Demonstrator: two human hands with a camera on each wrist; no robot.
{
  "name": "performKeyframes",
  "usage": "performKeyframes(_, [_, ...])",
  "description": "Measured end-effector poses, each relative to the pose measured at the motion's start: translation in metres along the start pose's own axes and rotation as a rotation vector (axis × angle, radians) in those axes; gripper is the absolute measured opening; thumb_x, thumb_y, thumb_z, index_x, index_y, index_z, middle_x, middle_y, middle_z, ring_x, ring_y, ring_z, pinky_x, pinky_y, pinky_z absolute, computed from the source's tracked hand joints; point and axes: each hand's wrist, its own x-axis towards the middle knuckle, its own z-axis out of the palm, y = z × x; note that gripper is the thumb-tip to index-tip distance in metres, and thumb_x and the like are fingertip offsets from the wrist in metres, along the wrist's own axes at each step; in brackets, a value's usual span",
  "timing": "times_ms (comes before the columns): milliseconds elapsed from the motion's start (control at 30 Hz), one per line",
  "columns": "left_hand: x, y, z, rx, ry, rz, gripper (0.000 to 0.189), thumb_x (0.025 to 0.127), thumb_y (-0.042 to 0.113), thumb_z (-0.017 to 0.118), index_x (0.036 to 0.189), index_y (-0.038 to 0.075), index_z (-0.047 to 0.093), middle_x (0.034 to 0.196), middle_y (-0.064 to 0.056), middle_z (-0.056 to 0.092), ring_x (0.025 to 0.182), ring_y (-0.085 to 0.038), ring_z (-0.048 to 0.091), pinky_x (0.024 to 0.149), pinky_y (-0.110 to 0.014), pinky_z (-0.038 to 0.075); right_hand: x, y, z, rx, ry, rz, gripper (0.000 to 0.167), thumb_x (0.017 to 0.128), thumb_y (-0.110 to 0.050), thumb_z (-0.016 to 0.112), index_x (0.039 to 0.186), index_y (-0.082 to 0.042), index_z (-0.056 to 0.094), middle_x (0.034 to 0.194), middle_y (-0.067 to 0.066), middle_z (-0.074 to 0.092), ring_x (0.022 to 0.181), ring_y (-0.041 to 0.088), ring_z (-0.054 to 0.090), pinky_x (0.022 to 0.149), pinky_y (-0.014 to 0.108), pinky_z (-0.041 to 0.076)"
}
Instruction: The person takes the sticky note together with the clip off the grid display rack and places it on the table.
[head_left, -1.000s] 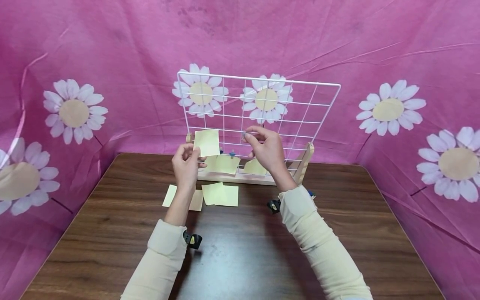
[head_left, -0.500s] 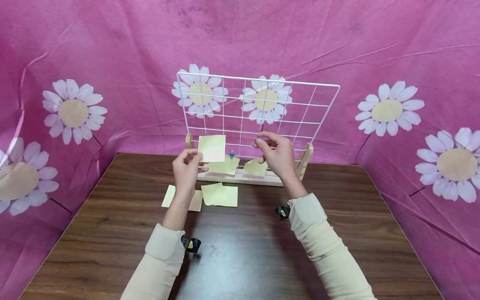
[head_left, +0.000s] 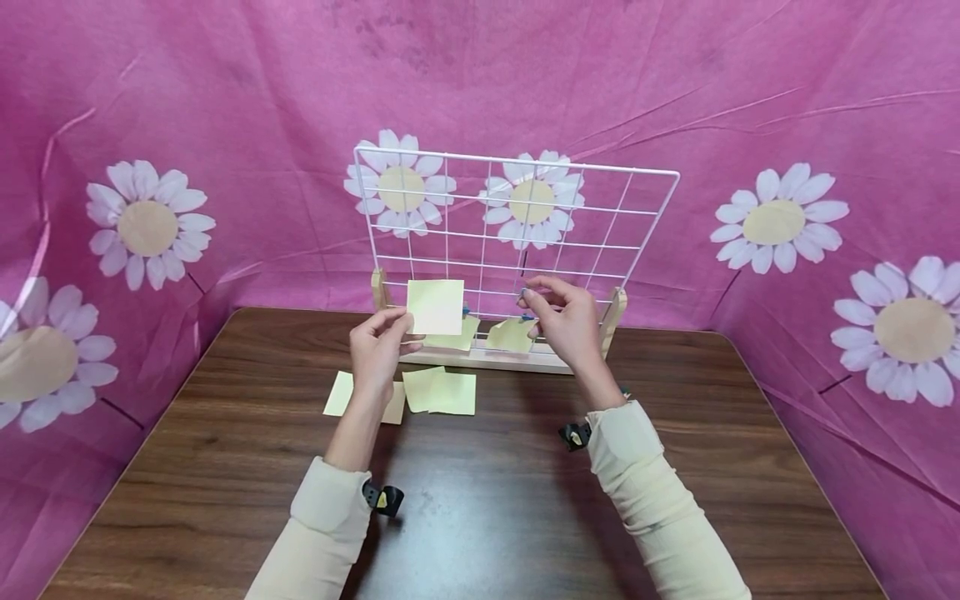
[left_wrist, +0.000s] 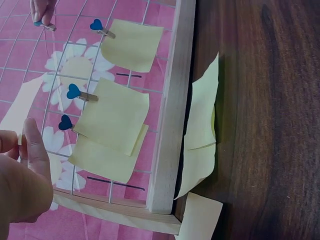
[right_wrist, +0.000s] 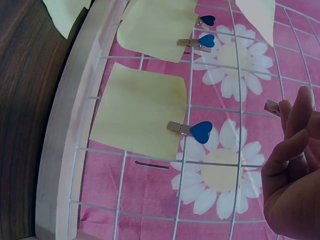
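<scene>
My left hand pinches a yellow sticky note by its lower left edge, holding it up before a white wire grid. To the right, my right hand pinches a small wooden clothespin between thumb and fingertips, in front of the wires. Its blue end peeks out in the left wrist view. Low on the grid hang three yellow notes, each with a blue-heart clothespin: one note apart, an overlapping pair beside it. In the head view the held note covers part of that pair.
Several loose sticky notes lie on the dark wooden table before the grid's pale wooden base. Something small and blue shows beside the right sleeve, mostly hidden. A pink daisy-print cloth hangs behind and on both sides.
Both hands have shifted right and downward, the left with its note, the right with its clothespin. The held note now covers more of the clipped pair.
</scene>
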Motion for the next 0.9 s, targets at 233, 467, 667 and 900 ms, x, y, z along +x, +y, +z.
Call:
performKeyframes(233, [-0.001,-0.004,0.001,-0.002,0.001,-0.010,0.023,0.092,-0.004,0.064,0.113,-0.015,0.067,0.088,-0.006,0.059,0.066,-0.013,0.070,0.062,-0.027,0.064,-0.007,0.007,-0.003,-0.017,-0.013,-0.010,0.019,0.097,-0.005,0.067,0.112,0.007,0.071,0.089,0.026,0.073,0.042,0.006,0.057,0.039,0.020,0.052])
performKeyframes(467, [-0.003,-0.010,0.001,0.007,-0.013,-0.044,0.024,0.092,-0.005,0.065,0.114,-0.015,0.067,0.086,-0.006,0.061,0.068,-0.013,0.066,0.066,-0.027,0.065,-0.012,0.012,-0.005,-0.027,-0.005,0.006,0.019,0.097,-0.004,0.067,0.112,0.008,0.070,0.089,0.026,0.073,0.042,0.006,0.057,0.036,0.015,0.043])
performKeyframes(667, [-0.007,-0.013,0.000,0.035,-0.030,-0.068,0.024,0.092,-0.005,0.065,0.114,-0.014,0.068,0.086,-0.005,0.062,0.070,-0.011,0.062,0.067,-0.028,0.065,-0.019,0.020,-0.009,0.003,0.012,0.041,0.019,0.097,-0.002,0.065,0.113,0.008,0.070,0.090,0.027,0.072,0.044,0.006,0.058,0.039,0.019,0.051])
performKeyframes(900, [-0.011,-0.019,-0.002,0.034,-0.043,-0.048,0.023,0.090,-0.009,0.065,0.111,-0.017,0.067,0.082,-0.002,0.063,0.069,-0.009,0.061,0.069,-0.033,0.065,-0.030,0.031,-0.012,0.015,0.033,0.087,0.019,0.098,-0.002,0.065,0.114,0.008,0.070,0.092,0.028,0.072,0.044,0.008,0.060,0.041,0.023,0.054])
